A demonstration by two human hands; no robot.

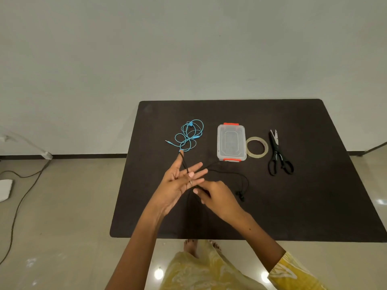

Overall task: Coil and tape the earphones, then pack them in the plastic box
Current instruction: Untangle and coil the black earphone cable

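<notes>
Cable (185, 163) across left-hand fingers (196, 166) — taut.

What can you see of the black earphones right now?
The black earphones have a thin dark cable. Its plug end lies across the left hand's spread fingers, the metal jack showing near the palm. The right hand pinches the cable below. The rest loops loosely over the dark table, with the earbuds lying right of the hands.

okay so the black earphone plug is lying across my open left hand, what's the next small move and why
Probably wrap the black cord once around the spread left hand. The plug sits across its fingers, the right hand pinches the cord just below, and the rest trails loose, uncoiled, on the table.
</notes>
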